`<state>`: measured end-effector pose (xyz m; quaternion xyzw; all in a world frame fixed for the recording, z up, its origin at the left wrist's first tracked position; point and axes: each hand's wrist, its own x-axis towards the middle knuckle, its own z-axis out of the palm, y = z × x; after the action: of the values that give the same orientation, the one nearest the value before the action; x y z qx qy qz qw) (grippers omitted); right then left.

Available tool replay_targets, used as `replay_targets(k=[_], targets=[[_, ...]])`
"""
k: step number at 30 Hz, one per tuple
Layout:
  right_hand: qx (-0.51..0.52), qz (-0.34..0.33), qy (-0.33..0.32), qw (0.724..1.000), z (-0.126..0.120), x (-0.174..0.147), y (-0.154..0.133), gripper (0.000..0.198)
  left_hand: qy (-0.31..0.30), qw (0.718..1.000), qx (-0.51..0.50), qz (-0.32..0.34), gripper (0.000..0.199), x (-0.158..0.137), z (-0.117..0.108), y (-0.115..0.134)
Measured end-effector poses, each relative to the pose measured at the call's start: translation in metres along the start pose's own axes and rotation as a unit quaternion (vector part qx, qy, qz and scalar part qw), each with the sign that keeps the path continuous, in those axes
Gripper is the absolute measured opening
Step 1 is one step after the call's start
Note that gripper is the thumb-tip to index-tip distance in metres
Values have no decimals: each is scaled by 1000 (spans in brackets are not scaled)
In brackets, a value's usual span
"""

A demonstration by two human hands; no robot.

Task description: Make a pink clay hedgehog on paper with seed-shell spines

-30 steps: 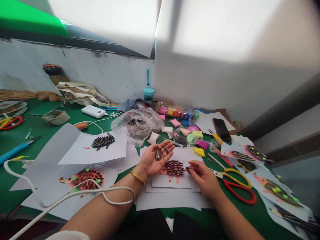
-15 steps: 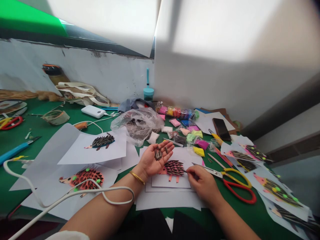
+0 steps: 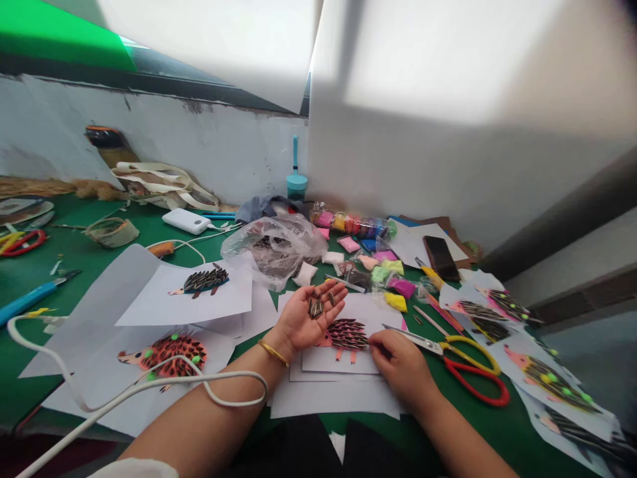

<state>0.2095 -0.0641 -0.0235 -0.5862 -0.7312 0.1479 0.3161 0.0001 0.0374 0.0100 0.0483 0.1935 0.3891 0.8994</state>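
My left hand (image 3: 313,315) lies palm up above the paper, fingers stretched out, holding several striped sunflower seeds (image 3: 316,307) in its palm. Beneath it is a white sheet (image 3: 318,364) with a pink hedgehog picture (image 3: 348,335), its back covered in rows of seeds. My right hand (image 3: 398,362) is closed in a pinch at the hedgehog's right edge. The seed between those fingertips is mostly hidden. Scissors (image 3: 442,347) with one yellow and one red handle lie just beyond my right hand.
A plastic bag of seeds (image 3: 273,249) and colourful clay packets (image 3: 395,302) lie behind my hands. Finished hedgehog sheets (image 3: 557,382) overlap at right; others (image 3: 209,292) lie left. A white cable (image 3: 164,382) loops over my left forearm. A phone (image 3: 440,257) sits at back right.
My right fingertips have moved slightly left, up against the hedgehog's edge, and less of the pinched seed shows. My left hand stays in place with its seeds.
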Motion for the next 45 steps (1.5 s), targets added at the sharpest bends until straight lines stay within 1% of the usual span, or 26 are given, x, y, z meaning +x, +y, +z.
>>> replay_targets(k=[11,19,29,36,45], targets=[[-44,-25,1,999,3,-1,1,12,-6,1000,-1,6,37,1,-3,-1],[-44,-23,-1,999,2,-2,0,11,49,998,5,47,34,5,-5,1],[-48,-18,2,999,4,-1,0,11,82,995,13,63,31,6,-5,1],[-45,-30,0,999,5,1,1,13,68,996,14,60,32,7,-7,1],[-54,-35,0,998,6,2,1,14,75,995,15,61,32,6,-6,1]])
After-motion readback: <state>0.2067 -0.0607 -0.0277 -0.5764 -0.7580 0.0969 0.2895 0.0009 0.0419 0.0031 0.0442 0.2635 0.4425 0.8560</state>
